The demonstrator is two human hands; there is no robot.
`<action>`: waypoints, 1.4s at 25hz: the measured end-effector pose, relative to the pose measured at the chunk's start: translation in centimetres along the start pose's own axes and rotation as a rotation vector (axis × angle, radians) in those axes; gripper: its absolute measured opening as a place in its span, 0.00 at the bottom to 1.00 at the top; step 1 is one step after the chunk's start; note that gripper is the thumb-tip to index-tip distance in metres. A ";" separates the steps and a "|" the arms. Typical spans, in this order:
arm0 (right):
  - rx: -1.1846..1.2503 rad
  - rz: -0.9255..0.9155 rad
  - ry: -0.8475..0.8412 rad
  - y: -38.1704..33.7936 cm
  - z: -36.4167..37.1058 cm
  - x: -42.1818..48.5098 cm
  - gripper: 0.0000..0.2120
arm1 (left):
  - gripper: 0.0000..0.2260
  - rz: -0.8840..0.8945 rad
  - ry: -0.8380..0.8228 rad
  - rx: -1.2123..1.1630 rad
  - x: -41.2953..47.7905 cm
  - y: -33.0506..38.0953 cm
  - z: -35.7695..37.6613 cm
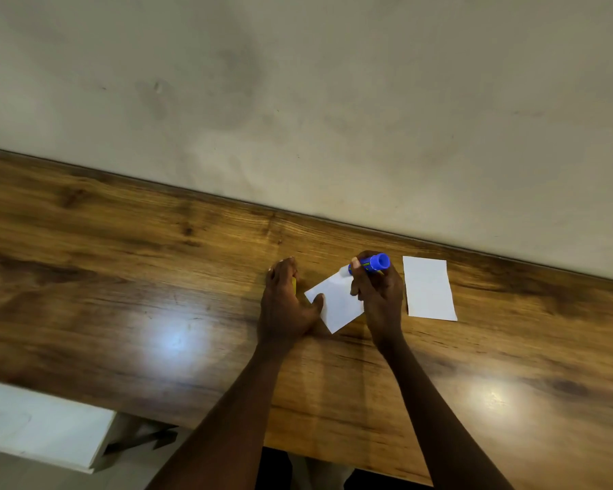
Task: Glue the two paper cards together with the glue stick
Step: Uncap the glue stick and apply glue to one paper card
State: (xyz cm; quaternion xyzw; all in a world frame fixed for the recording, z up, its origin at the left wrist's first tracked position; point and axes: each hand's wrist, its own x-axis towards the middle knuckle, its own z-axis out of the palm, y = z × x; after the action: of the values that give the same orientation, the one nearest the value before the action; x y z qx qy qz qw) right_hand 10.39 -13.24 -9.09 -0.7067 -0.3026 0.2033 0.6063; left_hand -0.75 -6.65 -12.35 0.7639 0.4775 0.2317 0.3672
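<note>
Two white paper cards lie on the wooden table (156, 277). The nearer card (337, 302) lies tilted between my hands. My left hand (284, 305) rests beside it with the thumb pressing its left corner, and a small yellow thing, perhaps the cap, shows inside the curled fingers. My right hand (377, 291) grips the blue glue stick (372, 263), whose white tip touches the card's far corner. The second card (429, 288) lies flat to the right, apart from my right hand.
The table's far edge meets a plain beige wall (298, 100). A white bench or shelf (39, 422) stands below the table's near edge at the lower left. Bright light reflections show on the tabletop.
</note>
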 end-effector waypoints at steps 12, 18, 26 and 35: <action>-0.160 0.002 -0.315 1.4 2.1 0.1 0.10 | 0.32 0.076 0.023 -0.042 -0.1 0.0 0.0; -0.257 -0.036 -0.350 1.2 1.4 0.8 0.07 | 0.31 0.058 0.010 -0.024 0.1 -0.3 0.0; -0.320 0.066 -0.178 1.6 -1.3 2.8 0.08 | 0.30 0.077 0.029 0.017 0.2 -0.5 0.2; -0.303 0.089 -0.045 1.7 -2.7 3.9 0.10 | 0.30 0.083 0.048 0.030 0.2 -0.8 0.4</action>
State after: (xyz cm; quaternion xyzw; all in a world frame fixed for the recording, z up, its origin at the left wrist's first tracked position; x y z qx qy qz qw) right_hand 15.33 -12.69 -9.93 -0.7981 -0.3115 0.1979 0.4763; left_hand -0.83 -6.39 -13.23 0.7827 0.4575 0.2578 0.3342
